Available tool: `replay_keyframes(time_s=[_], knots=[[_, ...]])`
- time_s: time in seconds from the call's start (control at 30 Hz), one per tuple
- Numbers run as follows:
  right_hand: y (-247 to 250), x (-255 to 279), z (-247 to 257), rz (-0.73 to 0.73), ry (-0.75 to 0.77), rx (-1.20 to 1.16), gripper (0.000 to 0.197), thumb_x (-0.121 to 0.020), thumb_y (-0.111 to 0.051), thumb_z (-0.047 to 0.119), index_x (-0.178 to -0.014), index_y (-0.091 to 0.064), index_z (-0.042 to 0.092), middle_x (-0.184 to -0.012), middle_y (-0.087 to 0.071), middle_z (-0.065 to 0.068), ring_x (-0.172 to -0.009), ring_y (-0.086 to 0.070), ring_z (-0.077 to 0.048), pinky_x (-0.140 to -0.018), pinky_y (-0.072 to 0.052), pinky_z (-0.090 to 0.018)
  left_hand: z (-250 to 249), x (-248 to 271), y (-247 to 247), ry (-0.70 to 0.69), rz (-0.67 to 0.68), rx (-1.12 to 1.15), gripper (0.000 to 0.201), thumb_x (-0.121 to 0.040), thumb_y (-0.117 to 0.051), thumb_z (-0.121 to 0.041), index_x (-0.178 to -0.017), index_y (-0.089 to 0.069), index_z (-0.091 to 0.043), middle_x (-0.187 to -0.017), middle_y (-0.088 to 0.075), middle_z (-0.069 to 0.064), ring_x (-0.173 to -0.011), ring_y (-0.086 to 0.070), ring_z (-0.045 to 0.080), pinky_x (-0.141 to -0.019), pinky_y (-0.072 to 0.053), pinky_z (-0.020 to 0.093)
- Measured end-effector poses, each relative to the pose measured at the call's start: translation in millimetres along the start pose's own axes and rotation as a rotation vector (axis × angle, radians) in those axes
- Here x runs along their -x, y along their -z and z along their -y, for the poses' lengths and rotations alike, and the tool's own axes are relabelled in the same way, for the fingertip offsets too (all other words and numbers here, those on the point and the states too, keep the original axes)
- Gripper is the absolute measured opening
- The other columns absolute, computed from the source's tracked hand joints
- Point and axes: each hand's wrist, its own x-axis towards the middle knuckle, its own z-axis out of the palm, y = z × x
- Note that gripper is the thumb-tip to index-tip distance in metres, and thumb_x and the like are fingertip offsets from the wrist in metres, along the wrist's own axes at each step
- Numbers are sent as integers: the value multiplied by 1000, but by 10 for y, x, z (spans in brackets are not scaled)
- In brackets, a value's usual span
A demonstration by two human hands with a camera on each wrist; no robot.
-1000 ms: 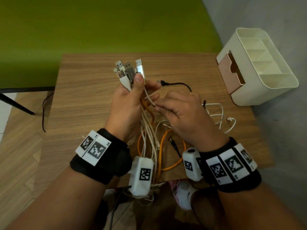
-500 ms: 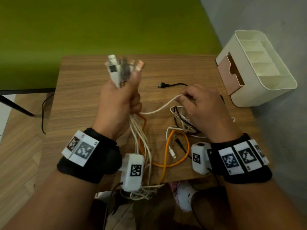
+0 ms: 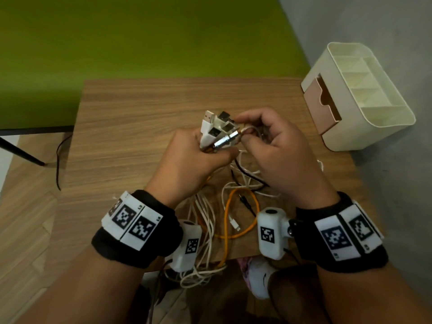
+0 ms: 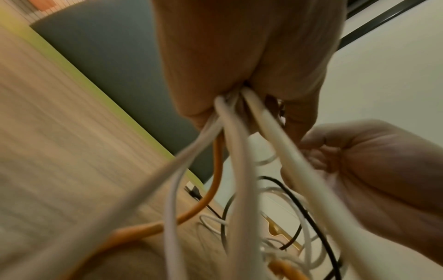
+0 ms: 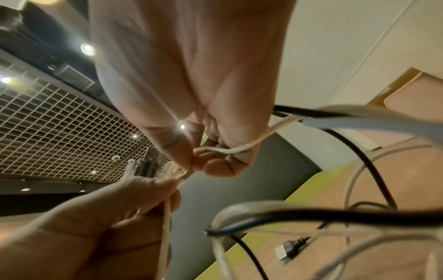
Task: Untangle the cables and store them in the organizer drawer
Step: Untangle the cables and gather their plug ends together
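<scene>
Untangling step, nothing stored yet as far as I can judge. Left hand point(image 3: 187, 157) fisted tight round a bunch of cables point(image 3: 205, 220), their USB plugs point(image 3: 217, 129) sticking out the top of the fist, just above table centre. Right hand point(image 3: 278, 150) at 3 o'clock of that fist, thumb and fingertips pinched on a thin white cable point(image 5: 242, 149) right by the plug cluster; right wrist view shows the pinch, with that strand running back over the heel of the hand. Rest of the cables hang from the left fist and pile at 6 o'clock: white loops, an orange cable point(image 3: 243, 211), a black cable point(image 3: 247, 176), some spilling over the near edge of the table point(image 3: 131, 118). Orange one also goes into the fist, seen in left wrist view. Organizer point(image 3: 364, 113) sits at 2 o'clock on the table's far right corner, against the grey wall, its pink drawer point(image 3: 322, 101) pulled partly out toward the hands. Next move probably: work the pinched strand free, keep the fist firm, mind snagging the black loop. Room: bare wood at 9 to 12 o'clock for laying cables out; right side tight, organizer near the edge; dangling loops off the near edge could drag the pile down.
</scene>
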Motion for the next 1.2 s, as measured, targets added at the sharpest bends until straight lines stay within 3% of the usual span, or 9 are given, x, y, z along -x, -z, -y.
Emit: replay_keyframes(time_s=[0.1,0.17,0.3,0.53,0.77,0.93,1.03,1.1,1.2], knots=[[31,-14,-38,16,108,197,23,-93,-59,7,-111,-68,18,-97,-63,11,-88,-58,0,-73,-43,-9,12,-19,58,6,-135,-1,25,-82,-75,-10,-66,-62,-24,-54,-59,-17,-51,-50,-3,-52,-40,18],[74,-18,-107,59,143,429,18,-93,-58,13,-107,-69,18,-92,-63,9,-84,-59,-8,-74,-47,-24,46,-53,163,15,-257,38,26,-81,-75,-14,-63,-59,-24,-49,-55,-16,-48,-47,0,-50,-37,21],[279,-79,-235,110,-160,548,12,-97,-55,29,-96,-66,29,-77,-62,9,-75,-59,-13,-65,-45,-32,145,-107,408,49,-444,83,24,-81,-74,-20,-64,-58,-24,-50,-52,-15,-50,-46,4,-51,-37,24],[234,-15,-138,126,-82,103,6,-93,-66,28,-89,-71,27,-77,-67,16,-71,-59,1,-63,-44,-15,224,-129,299,134,-237,-95,9,-80,-78,-22,-82,-70,-17,-74,-69,-8,-63,-60,-2,-57,-44,13],[224,-81,-334,181,4,450,16,-95,-60,27,-90,-73,19,-77,-58,11,-74,-52,-2,-60,-33,-8,222,-119,309,73,-353,27,29,-83,-75,-24,-66,-51,-24,-51,-49,-16,-47,-43,2,-53,-37,30],[43,-70,-374,206,230,532,19,-91,-61,28,-90,-76,16,-75,-50,11,-70,-53,-13,-63,-34,-26,90,-92,120,-50,-292,96,11,-85,-72,-12,-86,-67,-21,-70,-66,-22,-72,-60,-8,-69,-44,12],[-58,-74,-313,188,326,491,20,-91,-60,25,-88,-76,14,-77,-50,10,-71,-52,-11,-65,-40,-38,112,-97,-27,-50,-124,206,17,-84,-70,-6,-96,-71,-17,-88,-74,-15,-91,-67,1,-81,-49,16],[-77,-81,-251,150,362,415,17,-91,-61,20,-86,-74,10,-79,-51,8,-72,-49,-8,-66,-40,-32,128,-91,-53,-52,-61,204,19,-86,-68,-4,-101,-71,-14,-95,-73,-10,-93,-68,2,-82,-50,17],[-51,-85,-152,58,353,332,10,-92,-63,14,-88,-70,9,-78,-44,15,-68,-43,-2,-62,-30,-13,136,-92,7,-34,-41,154,19,-89,-66,-5,-93,-69,-23,-76,-70,-21,-71,-63,-9,-66,-45,10]])
